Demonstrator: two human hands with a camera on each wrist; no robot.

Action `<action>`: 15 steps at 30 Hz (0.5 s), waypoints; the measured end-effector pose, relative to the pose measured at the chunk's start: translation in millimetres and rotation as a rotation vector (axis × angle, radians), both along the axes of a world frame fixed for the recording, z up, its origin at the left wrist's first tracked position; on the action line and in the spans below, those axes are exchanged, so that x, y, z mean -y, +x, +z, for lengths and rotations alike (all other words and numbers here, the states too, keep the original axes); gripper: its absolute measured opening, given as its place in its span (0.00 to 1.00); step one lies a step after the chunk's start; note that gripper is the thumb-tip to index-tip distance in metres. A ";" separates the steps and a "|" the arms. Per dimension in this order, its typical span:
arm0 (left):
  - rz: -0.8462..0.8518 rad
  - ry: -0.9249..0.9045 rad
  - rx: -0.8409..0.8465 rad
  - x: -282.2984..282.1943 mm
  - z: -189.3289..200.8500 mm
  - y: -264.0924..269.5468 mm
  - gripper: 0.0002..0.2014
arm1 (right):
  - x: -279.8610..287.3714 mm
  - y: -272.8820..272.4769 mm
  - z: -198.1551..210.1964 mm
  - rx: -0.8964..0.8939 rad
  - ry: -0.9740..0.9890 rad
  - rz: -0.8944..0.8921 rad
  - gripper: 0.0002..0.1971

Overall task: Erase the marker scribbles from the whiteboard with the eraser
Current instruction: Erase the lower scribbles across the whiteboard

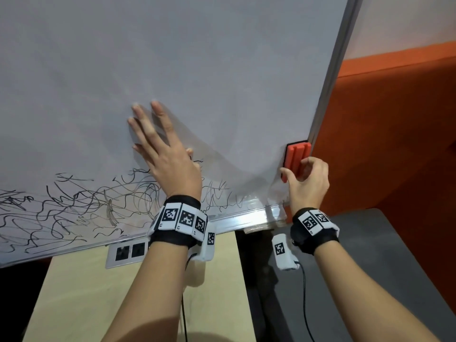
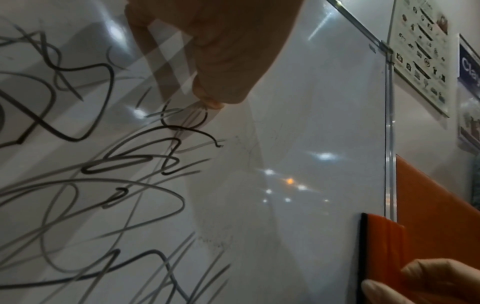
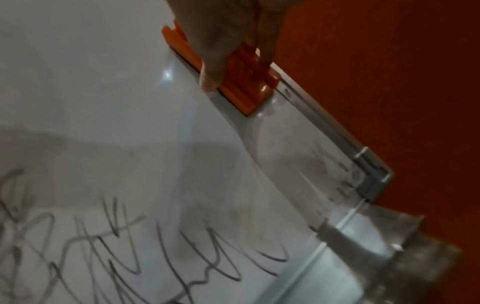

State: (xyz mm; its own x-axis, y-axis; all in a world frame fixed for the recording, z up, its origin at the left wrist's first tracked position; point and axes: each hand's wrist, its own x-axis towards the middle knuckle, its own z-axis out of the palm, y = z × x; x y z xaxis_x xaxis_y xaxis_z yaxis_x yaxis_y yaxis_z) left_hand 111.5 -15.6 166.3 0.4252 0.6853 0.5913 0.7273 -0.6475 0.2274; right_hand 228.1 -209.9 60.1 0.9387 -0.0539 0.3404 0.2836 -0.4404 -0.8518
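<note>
The whiteboard (image 1: pixel 197 58) fills the head view, with black marker scribbles (image 1: pixel 74 206) along its lower left part. My left hand (image 1: pixel 162 139) lies flat on the board just above the scribbles, fingers straight and spread. The orange eraser (image 1: pixel 296 154) sits against the board beside its right frame, above the bottom corner. My right hand (image 1: pixel 294 166) pinches it between thumb and curled fingers. In the right wrist view the eraser (image 3: pixel 246 82) lies flat on the board, with scribbles (image 3: pixel 155 257) below it. The left wrist view shows the scribbles (image 2: pixel 103 164) and the eraser (image 2: pixel 381 246).
An aluminium frame (image 1: pixel 328 82) edges the board, with a ledge (image 1: pixel 246 218) along the bottom. An orange partition (image 1: pixel 394 119) stands to the right. Below are a wooden table (image 1: pixel 86 292) with power sockets (image 1: pixel 128 253) and a grey surface (image 1: pixel 382 255).
</note>
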 end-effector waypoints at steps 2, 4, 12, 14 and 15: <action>-0.002 -0.003 0.002 0.2 0.3 -0.2 0.56 | 1.9 1.7 -4.8 0.023 -0.026 0.006 0.21; 0.003 0.003 0.000 -0.1 -0.1 0.1 0.56 | 4.1 -0.4 -18.1 0.004 -0.045 0.012 0.21; 0.003 0.000 0.000 0.3 -0.3 -0.5 0.56 | 8.8 -5.1 -43.1 -0.234 -0.137 0.024 0.20; 0.003 -0.004 0.009 0.6 0.0 -0.3 0.56 | 5.5 -2.0 -18.7 -0.106 -0.116 0.011 0.19; 0.001 -0.005 0.010 0.5 -0.2 -0.2 0.56 | 3.9 -0.3 -4.1 -0.040 -0.105 0.002 0.19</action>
